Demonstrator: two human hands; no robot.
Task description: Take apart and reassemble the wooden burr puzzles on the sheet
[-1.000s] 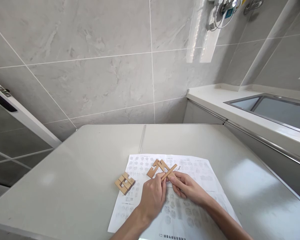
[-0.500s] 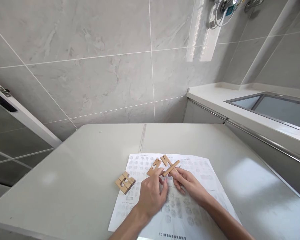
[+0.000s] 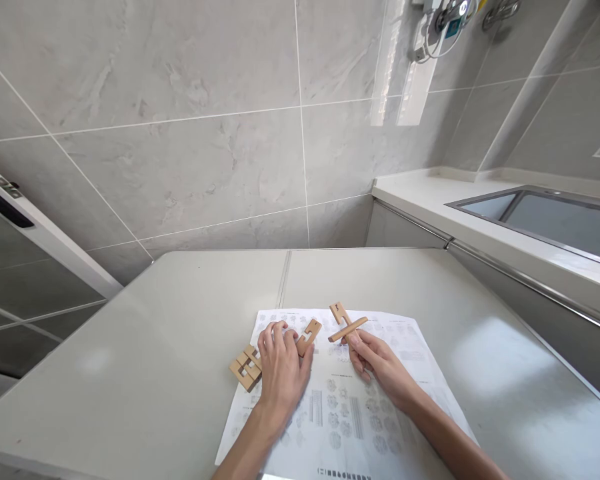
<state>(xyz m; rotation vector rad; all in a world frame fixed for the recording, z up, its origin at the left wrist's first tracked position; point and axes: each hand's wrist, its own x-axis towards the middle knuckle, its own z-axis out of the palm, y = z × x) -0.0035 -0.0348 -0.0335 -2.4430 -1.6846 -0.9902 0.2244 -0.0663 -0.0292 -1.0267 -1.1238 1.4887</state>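
My right hand (image 3: 373, 353) pinches a notched wooden puzzle piece (image 3: 338, 312), with a second wooden bar (image 3: 349, 329) lying crosswise on it. Both are raised over the printed sheet (image 3: 405, 413). My left hand (image 3: 284, 367) is palm down over the sheet's left part, its fingers apart and partly bent. Close to its thumb and forefinger lies another notched wooden puzzle piece (image 3: 308, 337). To its left, a cluster of interlocked wooden pieces (image 3: 245, 368) sits at the sheet's edge, and the fingers partly cover its right side.
The sheet rests on a pale table (image 3: 145, 373) with a seam down its far half. Behind stands a grey tiled wall (image 3: 190, 173). To the right is a counter (image 3: 405, 187) with a sink (image 3: 570, 213); a framed door (image 3: 45, 233) is at the left.
My left hand has moved left, off the crossed pieces and towards the cluster, and its fingers have spread. My right hand keeps the two crossed pieces, which have shifted slightly right.
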